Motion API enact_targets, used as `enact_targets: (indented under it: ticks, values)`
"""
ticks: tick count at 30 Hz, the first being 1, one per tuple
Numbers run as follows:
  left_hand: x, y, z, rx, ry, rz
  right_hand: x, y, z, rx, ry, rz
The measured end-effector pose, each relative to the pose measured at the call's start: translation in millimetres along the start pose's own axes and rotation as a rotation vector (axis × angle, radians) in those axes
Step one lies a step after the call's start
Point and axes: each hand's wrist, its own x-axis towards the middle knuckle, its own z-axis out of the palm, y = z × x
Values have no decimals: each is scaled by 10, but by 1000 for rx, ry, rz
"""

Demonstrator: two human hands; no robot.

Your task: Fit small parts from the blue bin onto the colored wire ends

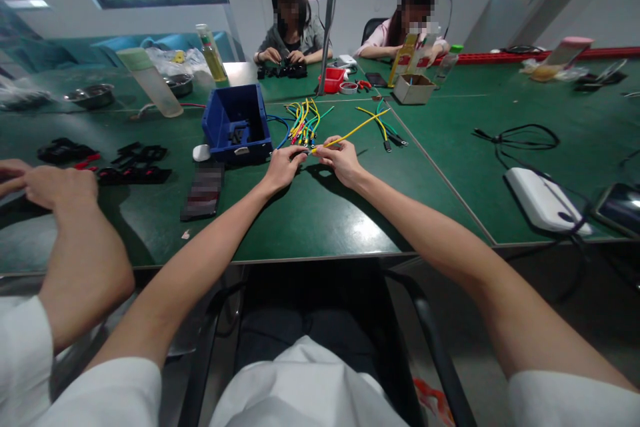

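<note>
Right, labels first: there's a red one on the yellow bottle (403, 61) by the table's (350, 213) far edge, but its print is too small to read. Now the hands, close together, backs up, wrists angled inward, forearms reaching in over the near edge! The right hand (342, 160) pinches the yellow wire (357, 127) between thumb and fingers, close to its near end. The left hand (283, 169) meets it there, fingertips closed at that same end; exactly what they grip is too small to tell. The wire slants up and away to the right, its far end over a small bunch (386, 128) of yellow and green wires. Just beyond the hands, a bigger bundle (304, 121), yellow, green, blue and red. Left of that, the blue bin (235, 150) with dark parts inside, and a phone (203, 192) lying towards the near edge. Over by the near right corner, a white device (544, 199) with a black cable. Another person's hand (63, 188) works at the left, near black parts (134, 175), and two people (290, 27) sit along the far edge, heads bowed
</note>
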Motion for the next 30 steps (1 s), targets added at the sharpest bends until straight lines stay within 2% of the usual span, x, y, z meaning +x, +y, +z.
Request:
enact_targets:
  ticks: [6, 14, 30]
  values:
    - [8, -33, 8, -71, 3, -17, -9, -2, 0, -7, -18, -12]
    - [7, -11, 63, -370, -3, -127, -8, -13, -13, -27, -52, -48]
    - [28, -24, 64, -373, -95, -175, 4, -14, -27, -161, -49, -120]
